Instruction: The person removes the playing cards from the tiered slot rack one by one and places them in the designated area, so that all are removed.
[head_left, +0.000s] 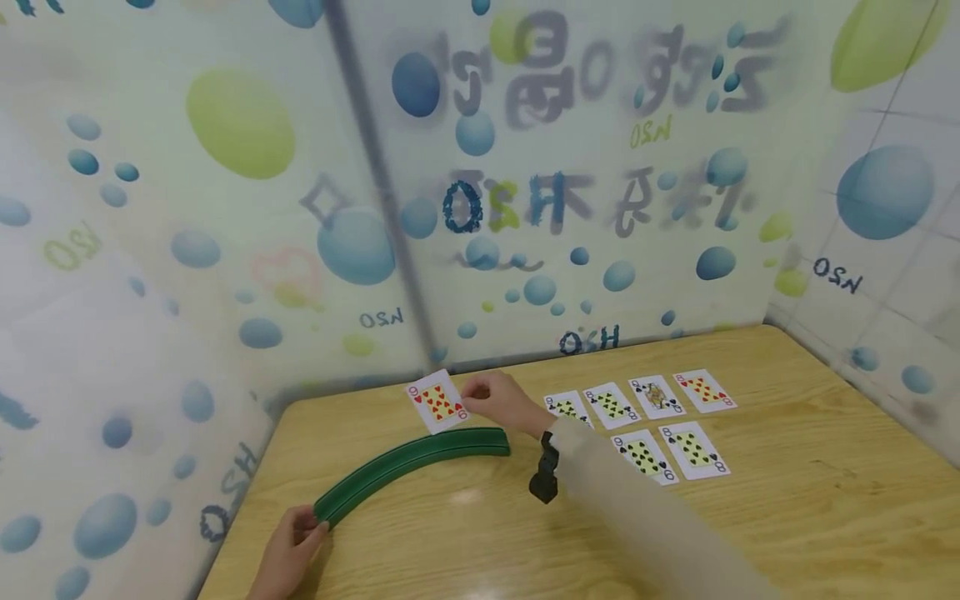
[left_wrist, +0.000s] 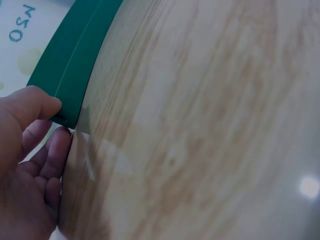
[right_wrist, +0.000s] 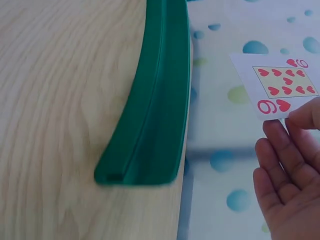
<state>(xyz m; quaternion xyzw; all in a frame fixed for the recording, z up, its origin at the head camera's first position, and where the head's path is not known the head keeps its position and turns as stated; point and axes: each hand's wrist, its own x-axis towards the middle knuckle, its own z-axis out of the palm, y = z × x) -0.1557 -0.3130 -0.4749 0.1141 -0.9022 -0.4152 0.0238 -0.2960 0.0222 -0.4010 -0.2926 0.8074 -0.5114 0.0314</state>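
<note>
A green curved card holder (head_left: 408, 462) with a groove along its length lies on the wooden table. My left hand (head_left: 288, 546) pinches its near left end, with the thumb (left_wrist: 50, 105) on top of the green strip (left_wrist: 75, 60). Between the thumb and fingers of my right hand (head_left: 504, 402) is a nine of hearts (head_left: 437, 402), held by one corner and face toward me. The card is above the far right part of the holder in the head view. In the right wrist view, the nine of hearts (right_wrist: 285, 82) stands apart from the holder (right_wrist: 155, 100).
Several face-up playing cards (head_left: 693, 450) lie in two rows on the right of the table (head_left: 810, 483), partly covered by my right sleeve (head_left: 637, 492). A black band (head_left: 547, 471) is on the right wrist. Walls with printed bubbles (head_left: 540, 290) border the table's back and sides.
</note>
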